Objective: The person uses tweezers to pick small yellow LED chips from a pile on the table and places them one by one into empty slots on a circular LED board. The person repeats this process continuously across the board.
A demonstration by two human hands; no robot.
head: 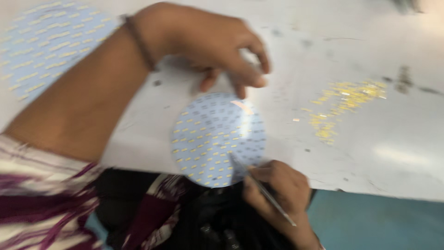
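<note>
A round pale-blue circuit board (217, 139) dotted with small yellow chips lies at the near edge of a white table (379, 148), partly overhanging it. My left hand (208, 44) hovers over the board's far rim, fingers curled, fingertips touching or just above it; whether it grips the board is blurred. My right hand (277, 190) is closed on thin metal tweezers (259, 185), whose tip rests on the board's lower right part.
A loose pile of tiny yellow chips (344, 104) lies scattered on the table to the right. A second round board (46, 46) with yellow chips sits at the far left. Below the table edge are dark and patterned clothing and a teal floor.
</note>
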